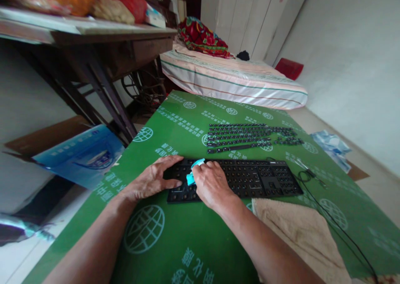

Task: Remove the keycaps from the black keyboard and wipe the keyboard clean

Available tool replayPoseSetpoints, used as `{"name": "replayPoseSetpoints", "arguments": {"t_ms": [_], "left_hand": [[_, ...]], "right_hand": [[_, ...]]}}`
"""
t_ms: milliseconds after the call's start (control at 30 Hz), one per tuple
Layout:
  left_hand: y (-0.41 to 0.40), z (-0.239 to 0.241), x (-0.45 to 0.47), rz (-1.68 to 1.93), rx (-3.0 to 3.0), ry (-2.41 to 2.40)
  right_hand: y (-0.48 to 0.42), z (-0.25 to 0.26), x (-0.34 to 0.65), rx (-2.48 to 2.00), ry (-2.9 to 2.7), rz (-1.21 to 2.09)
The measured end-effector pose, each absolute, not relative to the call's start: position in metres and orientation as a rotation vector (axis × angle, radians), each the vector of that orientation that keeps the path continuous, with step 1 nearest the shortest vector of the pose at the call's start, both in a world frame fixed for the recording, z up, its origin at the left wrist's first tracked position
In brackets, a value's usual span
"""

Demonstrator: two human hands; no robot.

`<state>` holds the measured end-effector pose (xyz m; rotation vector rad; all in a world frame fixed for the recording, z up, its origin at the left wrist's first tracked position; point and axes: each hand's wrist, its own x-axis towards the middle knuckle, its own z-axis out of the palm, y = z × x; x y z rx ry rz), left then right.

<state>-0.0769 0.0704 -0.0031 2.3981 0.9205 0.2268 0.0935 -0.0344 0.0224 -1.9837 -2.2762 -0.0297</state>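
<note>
A black keyboard [246, 179] with its keycaps off lies across the green tabletop [175, 238]. At its left end, my left hand [153, 177] steadies it, with the thumb on the front face and the fingers along the far edge. My right hand [212, 182] is closed around a small turquoise piece [190, 179], which rests against the left part of the keyboard. My fingers cover much of that piece, and its exact kind is unclear. Beyond the keyboard, the loose black keycaps [237, 136] lie in several rows.
A beige cloth [296, 225] lies at the front right, beside my right forearm. The keyboard's black cable [340, 229] trails down the right side. A sewing-machine table [112, 42] stands at the left, a blue box [87, 154] below it. Behind is a bed [237, 79].
</note>
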Motion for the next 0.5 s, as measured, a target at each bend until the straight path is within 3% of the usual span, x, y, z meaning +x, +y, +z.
{"name": "replayPoseSetpoints", "arguments": {"t_ms": [333,500], "left_hand": [[0.069,-0.003,-0.076,0.236,2.417,0.939],[0.065,-0.002,-0.079,0.295,2.471,0.922]], "right_hand": [[-0.050,0.026,0.121,-2.154,-2.189,-0.023],[-0.080,0.013,0.173,-2.133,-1.876,-0.187]]}}
